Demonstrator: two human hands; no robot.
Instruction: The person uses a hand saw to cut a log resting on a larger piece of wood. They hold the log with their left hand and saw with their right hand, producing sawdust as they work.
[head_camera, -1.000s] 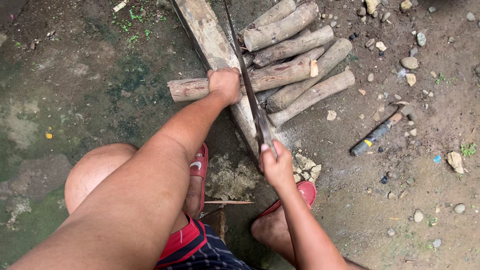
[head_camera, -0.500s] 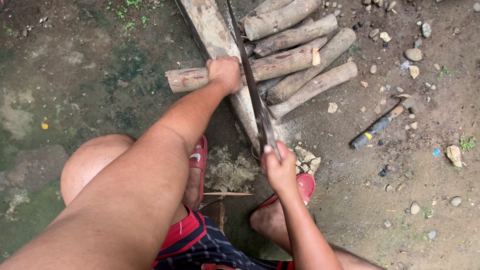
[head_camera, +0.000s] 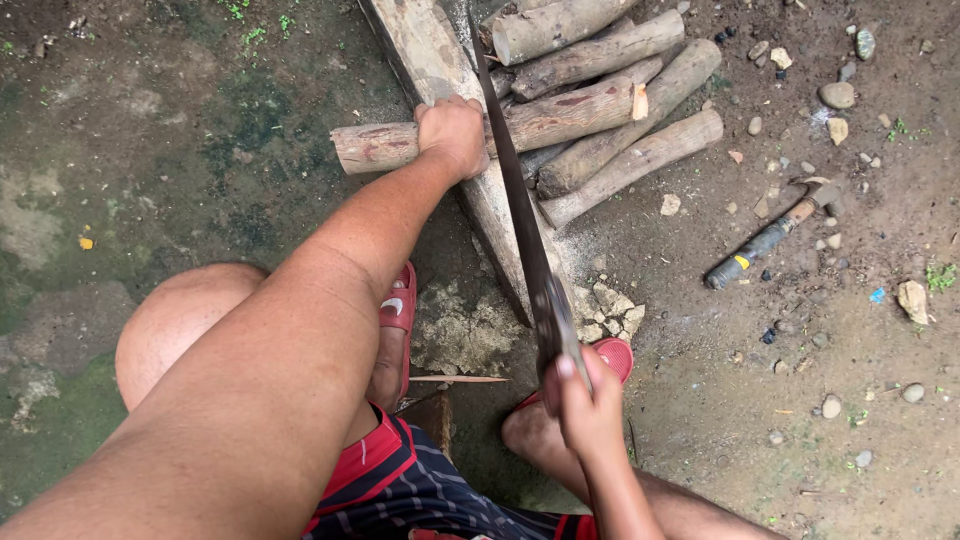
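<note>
My left hand (head_camera: 453, 133) presses down on a round log (head_camera: 560, 112) that lies crosswise over a pale wooden plank (head_camera: 430, 60). My right hand (head_camera: 585, 405) grips the handle of a long dark hand saw (head_camera: 515, 195). Its blade runs up across the log just right of my left hand. The log's left end (head_camera: 365, 147) sticks out past the plank. Under the blade, sawdust and wood chips (head_camera: 600, 310) litter the ground.
Several more cut logs (head_camera: 610, 60) are piled at the top right. A hammer (head_camera: 765, 240) with a dark grip lies on the dirt to the right, among scattered stones. My feet in red sandals (head_camera: 398, 310) stand on mossy ground below the plank.
My right hand has drawn the saw back toward me, down the frame. My left hand stays on the log.
</note>
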